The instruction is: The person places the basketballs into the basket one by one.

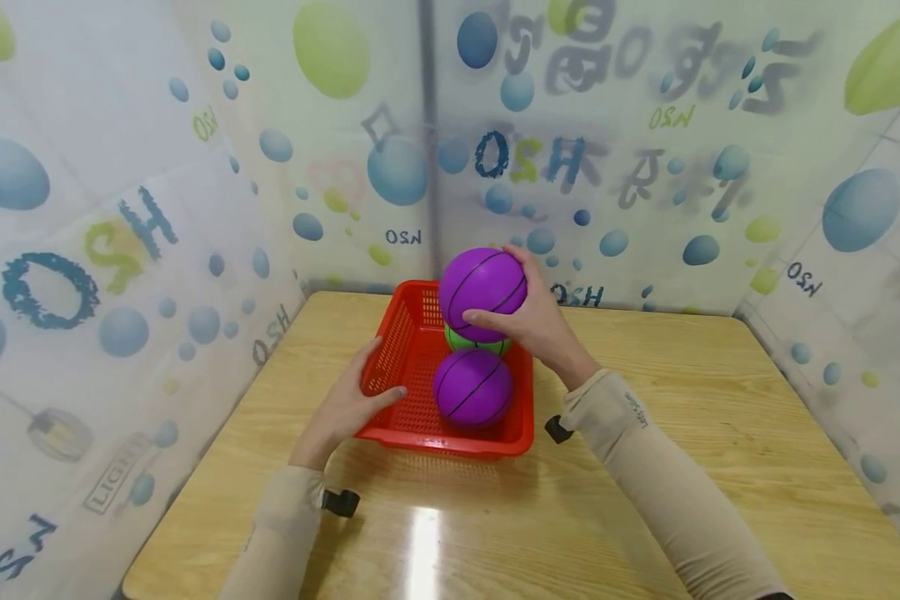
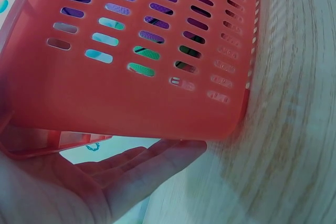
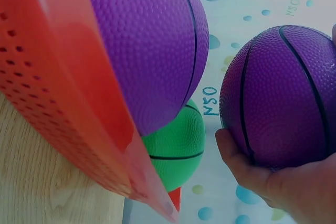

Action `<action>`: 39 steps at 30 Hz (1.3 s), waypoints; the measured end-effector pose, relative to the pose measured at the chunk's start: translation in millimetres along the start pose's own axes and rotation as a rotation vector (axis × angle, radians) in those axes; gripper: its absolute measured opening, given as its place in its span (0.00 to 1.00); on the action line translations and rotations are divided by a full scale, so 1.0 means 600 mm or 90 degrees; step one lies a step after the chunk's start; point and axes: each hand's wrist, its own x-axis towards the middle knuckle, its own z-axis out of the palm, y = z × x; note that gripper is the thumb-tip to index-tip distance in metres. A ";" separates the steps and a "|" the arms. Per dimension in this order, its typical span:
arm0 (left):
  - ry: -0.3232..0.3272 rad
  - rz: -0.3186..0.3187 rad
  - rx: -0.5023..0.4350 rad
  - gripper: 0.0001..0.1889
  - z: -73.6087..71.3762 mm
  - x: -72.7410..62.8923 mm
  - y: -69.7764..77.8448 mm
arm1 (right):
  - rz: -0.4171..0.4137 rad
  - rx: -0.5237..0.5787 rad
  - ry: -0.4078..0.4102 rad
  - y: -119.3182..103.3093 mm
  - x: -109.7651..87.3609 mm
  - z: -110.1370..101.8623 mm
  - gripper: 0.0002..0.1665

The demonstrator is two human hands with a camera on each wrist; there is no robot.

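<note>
My right hand [image 1: 532,317] grips a purple ball with black seams [image 1: 480,287], fingers over its far side and thumb across its front. It holds the ball above the back right of a red plastic basket [image 1: 412,437]. Inside sit a second purple ball [image 1: 472,387] and, behind it, a green ball [image 3: 181,142], partly hidden by the held ball in the head view. My left hand [image 1: 348,408] is at the basket's left side, thumb spread over the inside. In the left wrist view its extended fingers [image 2: 157,169] lie along the outer wall.
The basket stands on a light wood table [image 1: 645,467] towards its back edge. A patterned curtain [image 1: 615,192] with blue and green dots surrounds the table at the back and both sides. Black wrist cameras [image 1: 341,502] stick out beside both wrists.
</note>
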 end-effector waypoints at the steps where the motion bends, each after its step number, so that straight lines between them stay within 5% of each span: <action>1: 0.001 0.001 0.002 0.57 0.000 0.000 0.000 | -0.004 0.001 0.000 0.000 0.001 0.002 0.62; 17: -0.001 0.010 -0.002 0.54 0.004 -0.003 0.008 | 0.014 -0.015 -0.017 -0.005 -0.002 0.029 0.69; 39: 0.010 0.030 -0.031 0.55 0.001 -0.004 0.004 | -0.013 -0.038 -0.026 0.001 -0.006 0.030 0.61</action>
